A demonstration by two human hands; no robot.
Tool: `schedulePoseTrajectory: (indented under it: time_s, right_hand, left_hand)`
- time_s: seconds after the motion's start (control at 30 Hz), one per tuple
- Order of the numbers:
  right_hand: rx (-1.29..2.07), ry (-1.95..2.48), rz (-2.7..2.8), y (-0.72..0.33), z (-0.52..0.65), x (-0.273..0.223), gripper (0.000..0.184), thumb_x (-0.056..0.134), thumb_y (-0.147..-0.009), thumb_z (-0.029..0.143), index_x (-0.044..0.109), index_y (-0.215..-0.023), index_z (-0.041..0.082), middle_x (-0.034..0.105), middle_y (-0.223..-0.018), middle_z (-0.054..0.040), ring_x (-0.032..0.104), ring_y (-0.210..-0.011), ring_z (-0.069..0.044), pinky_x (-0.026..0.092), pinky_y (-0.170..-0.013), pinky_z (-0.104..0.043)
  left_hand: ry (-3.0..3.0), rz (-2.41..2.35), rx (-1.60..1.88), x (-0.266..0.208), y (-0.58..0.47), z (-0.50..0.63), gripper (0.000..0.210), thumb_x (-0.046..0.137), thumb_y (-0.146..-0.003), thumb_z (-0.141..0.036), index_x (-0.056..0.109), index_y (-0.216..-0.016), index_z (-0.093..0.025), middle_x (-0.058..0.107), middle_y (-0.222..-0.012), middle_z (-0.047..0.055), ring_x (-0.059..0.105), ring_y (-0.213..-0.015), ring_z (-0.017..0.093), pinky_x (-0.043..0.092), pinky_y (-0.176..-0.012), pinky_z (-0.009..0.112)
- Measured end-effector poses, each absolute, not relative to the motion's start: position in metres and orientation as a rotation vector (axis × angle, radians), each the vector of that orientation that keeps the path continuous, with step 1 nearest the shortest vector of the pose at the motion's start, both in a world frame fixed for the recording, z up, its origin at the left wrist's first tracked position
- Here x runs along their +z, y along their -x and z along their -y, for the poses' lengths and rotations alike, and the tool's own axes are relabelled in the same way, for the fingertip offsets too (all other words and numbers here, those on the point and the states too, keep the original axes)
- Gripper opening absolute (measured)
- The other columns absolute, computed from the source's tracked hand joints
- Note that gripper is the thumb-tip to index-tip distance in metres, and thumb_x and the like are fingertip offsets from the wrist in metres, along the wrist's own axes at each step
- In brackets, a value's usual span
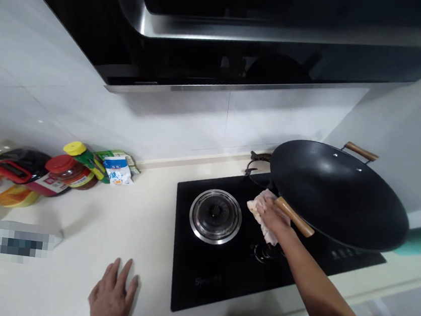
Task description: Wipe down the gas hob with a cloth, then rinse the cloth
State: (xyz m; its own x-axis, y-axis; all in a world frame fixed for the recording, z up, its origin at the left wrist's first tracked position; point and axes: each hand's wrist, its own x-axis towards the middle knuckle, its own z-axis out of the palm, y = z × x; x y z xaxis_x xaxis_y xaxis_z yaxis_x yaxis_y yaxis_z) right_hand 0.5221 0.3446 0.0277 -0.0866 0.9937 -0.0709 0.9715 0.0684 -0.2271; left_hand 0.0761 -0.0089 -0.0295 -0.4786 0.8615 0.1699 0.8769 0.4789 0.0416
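Note:
My right hand presses a crumpled pale pink cloth onto the black glass gas hob, between the left burner and the wok. Its fingers are bent over the cloth. Just above and to the right sits a large black wok, whose near wooden handle is close beside this hand. My left hand lies flat on the pale countertop, left of the hob, fingers spread and holding nothing. Under the right wrist, a control knob is partly hidden.
A dark range hood hangs low over the hob. Along the left wall stand a red-lidded jar, a yellow-capped bottle, a small white packet and large bottles. Behind the cloth, a loose pan support leans near the wok.

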Motion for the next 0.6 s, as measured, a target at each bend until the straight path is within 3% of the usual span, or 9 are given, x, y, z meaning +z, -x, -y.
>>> schedulePoseTrajectory:
  time_s: [0.13,0.3,0.6]
  right_hand:
    - [0.338,2.151,2.228,-0.495,-0.325,0.034,0.058,0.046,-0.103,0.051,0.051,-0.148,0.015,0.057,-0.14,-0.0267,0.061,-0.125,-0.039,0.045,-0.103,-0.052]
    - [0.33,2.019,2.36,-0.457,-0.273,0.035,0.058,0.051,-0.1,0.057,0.053,-0.147,0.023,0.052,-0.142,-0.0224,0.06,-0.12,-0.038,0.051,-0.094,-0.048]
    - [0.591,1.488,2.414,-0.44,-0.156,0.013,0.044,0.066,-0.092,0.054,0.062,-0.128,0.028,0.065,-0.128,-0.0134,0.067,-0.105,-0.03,0.058,-0.086,-0.042]
  left_hand:
    - [1.531,2.607,-0.213,-0.028,-0.077,0.007,0.058,0.031,-0.104,-0.048,0.059,-0.148,-0.023,0.048,-0.162,0.016,0.038,-0.153,0.032,0.036,-0.116,0.053]
    - [1.53,2.628,-0.236,-0.027,-0.077,0.005,0.058,0.032,-0.103,-0.049,0.058,-0.148,-0.023,0.048,-0.161,0.016,0.039,-0.152,0.033,0.036,-0.116,0.055]
    - [1.545,2.643,-0.236,-0.022,-0.079,0.002,0.063,0.024,-0.104,-0.052,0.056,-0.149,-0.02,0.047,-0.161,0.019,0.039,-0.153,0.035,0.036,-0.115,0.058]
